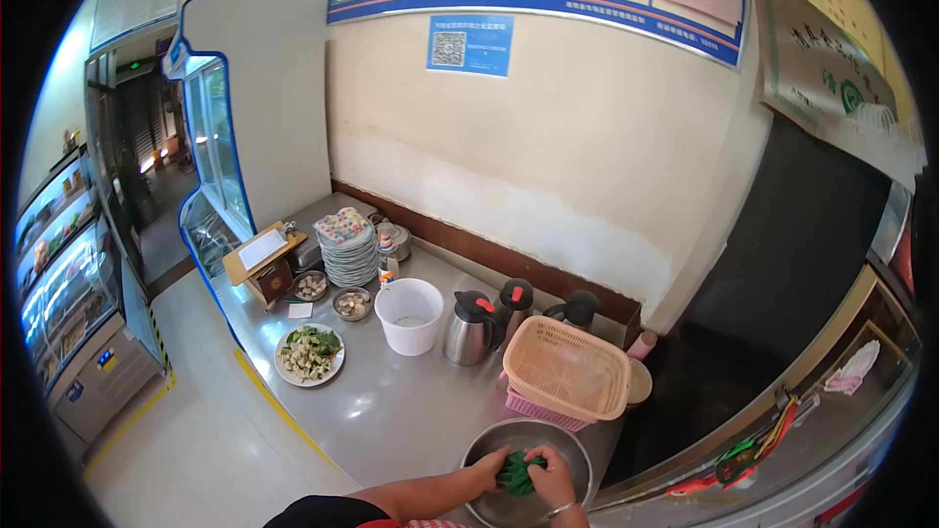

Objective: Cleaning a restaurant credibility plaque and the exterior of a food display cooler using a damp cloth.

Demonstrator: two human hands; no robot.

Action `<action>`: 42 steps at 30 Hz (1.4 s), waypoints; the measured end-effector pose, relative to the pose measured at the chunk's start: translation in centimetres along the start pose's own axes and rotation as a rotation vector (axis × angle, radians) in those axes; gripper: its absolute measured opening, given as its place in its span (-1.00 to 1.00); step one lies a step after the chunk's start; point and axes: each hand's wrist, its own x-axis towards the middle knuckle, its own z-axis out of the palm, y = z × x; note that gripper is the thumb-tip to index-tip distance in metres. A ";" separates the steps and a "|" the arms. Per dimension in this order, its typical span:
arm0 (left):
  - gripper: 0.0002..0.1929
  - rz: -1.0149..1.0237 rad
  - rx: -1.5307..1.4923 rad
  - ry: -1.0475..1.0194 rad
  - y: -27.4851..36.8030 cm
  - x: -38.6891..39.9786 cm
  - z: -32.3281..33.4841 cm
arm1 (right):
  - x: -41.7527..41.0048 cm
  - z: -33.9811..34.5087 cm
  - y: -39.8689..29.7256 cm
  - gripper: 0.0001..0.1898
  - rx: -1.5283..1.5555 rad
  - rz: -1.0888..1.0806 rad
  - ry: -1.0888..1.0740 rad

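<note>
A crumpled dark green bundle (519, 474), which may be a cloth or leafy greens, is held over a round metal basin (579, 447) at the bottom of the view. My left hand (493, 468) grips its left side. My right hand (550, 477), with a bracelet at the wrist, has its fingers closed on the right side. What lies on the basin's floor under my hands is hidden. Just behind the basin, a peach plastic basket (568, 367) rests on a pink basket (546, 411).
On the steel table (411, 411) stand steel vacuum jugs (468, 330), a white bucket (408, 315), a plate of chopped food and greens (309, 354), small metal bowls (353, 303) and a stack of plates (348, 257) under a dotted cloth. The wall (528, 147) rises behind.
</note>
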 end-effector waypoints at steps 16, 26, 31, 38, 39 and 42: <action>-0.72 0.337 0.006 -0.508 -5.4 1.2 1.6 | -3.0 3.2 2.1 -0.35 -0.129 -0.047 0.315; -0.58 0.571 0.709 -0.097 -4.4 -5.6 1.4 | -0.2 -0.4 11.5 -0.48 -0.276 0.240 0.232; -0.74 1.307 1.109 -0.148 -3.2 -4.2 0.3 | -1.0 -1.8 7.0 -0.42 -0.759 0.260 -0.118; -0.42 0.860 1.267 0.043 -2.0 -3.3 -1.0 | -1.8 -0.4 8.3 -0.62 -1.239 -0.003 -0.293; -0.43 0.869 1.291 0.060 -1.6 -4.0 -0.9 | -1.5 0.0 10.7 -0.62 -1.185 -0.223 -0.204; -0.42 1.101 1.748 0.036 -2.9 6.2 -3.5 | 0.8 0.9 14.3 -0.56 -0.965 -0.438 -0.111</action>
